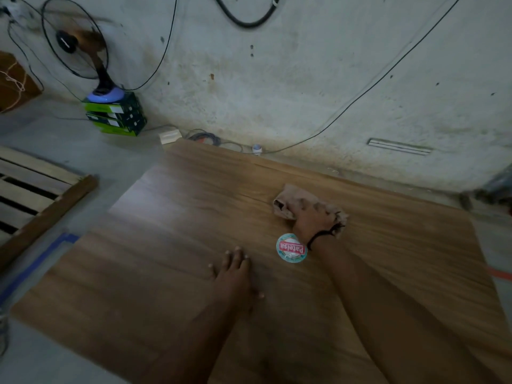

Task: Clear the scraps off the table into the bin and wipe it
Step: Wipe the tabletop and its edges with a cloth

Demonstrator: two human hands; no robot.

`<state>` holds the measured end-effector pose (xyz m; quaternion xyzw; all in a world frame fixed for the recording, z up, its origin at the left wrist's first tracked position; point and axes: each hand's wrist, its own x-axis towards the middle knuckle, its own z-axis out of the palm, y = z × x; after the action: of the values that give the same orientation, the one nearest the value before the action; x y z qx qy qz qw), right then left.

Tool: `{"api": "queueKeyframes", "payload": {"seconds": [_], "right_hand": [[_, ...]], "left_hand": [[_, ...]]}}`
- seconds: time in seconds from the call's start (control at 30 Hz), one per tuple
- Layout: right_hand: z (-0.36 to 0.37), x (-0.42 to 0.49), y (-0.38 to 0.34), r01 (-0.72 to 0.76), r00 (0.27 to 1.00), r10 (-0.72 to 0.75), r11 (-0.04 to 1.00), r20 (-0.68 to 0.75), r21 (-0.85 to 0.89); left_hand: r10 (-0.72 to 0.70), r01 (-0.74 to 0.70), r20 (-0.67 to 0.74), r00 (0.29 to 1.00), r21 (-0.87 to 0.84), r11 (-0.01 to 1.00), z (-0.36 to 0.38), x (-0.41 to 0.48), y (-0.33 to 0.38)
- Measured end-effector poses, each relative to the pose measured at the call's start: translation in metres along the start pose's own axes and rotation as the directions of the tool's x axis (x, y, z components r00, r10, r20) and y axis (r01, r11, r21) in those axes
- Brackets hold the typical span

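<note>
The wooden table [171, 245] fills the lower middle of the head view. My right hand [311, 220] presses down on a crumpled brown cloth [293, 196] toward the table's far right, fingers closed over it. A black band circles that wrist. Just left of the wrist lies a round lid or tub [292, 248] with a red and white label. My left hand [235, 275] rests flat on the table near the middle, fingers spread, holding nothing. No bin is in view.
A standing fan [74, 40] sits on stacked green boxes [116, 115] at the back left by the wall. Cables [205, 138] run along the wall and behind the table. A wooden pallet [33, 187] and plank lie on the floor at left.
</note>
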<state>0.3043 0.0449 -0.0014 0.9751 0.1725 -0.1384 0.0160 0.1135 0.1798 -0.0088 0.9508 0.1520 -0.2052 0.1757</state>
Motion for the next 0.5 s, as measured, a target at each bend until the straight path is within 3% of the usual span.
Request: {"api": "queueKeyframes", "payload": {"seconds": [0.13,0.27,0.37,0.5], "right_hand": [[0.021,-0.054,-0.037,0.175,0.984,-0.174,0.984,-0.042,0.022],[0.019,-0.07,-0.031,0.312,0.95,-0.297,0.909,-0.099,0.276],[0.006,-0.055,0.002,0.238,0.957,-0.154,0.903,-0.247,0.357],[-0.002,-0.037,0.057,-0.063,0.976,0.116,0.959,-0.182,0.275]], "left_hand": [[-0.019,0.02,-0.016,1.0,0.056,0.998,-0.001,-0.004,0.009],[0.099,-0.095,-0.069,0.993,0.059,0.994,0.005,-0.017,0.04],[0.169,-0.168,-0.066,0.983,0.018,0.986,0.021,-0.026,0.066],[0.206,-0.206,0.001,0.979,-0.004,0.979,0.048,-0.032,0.078]]}}
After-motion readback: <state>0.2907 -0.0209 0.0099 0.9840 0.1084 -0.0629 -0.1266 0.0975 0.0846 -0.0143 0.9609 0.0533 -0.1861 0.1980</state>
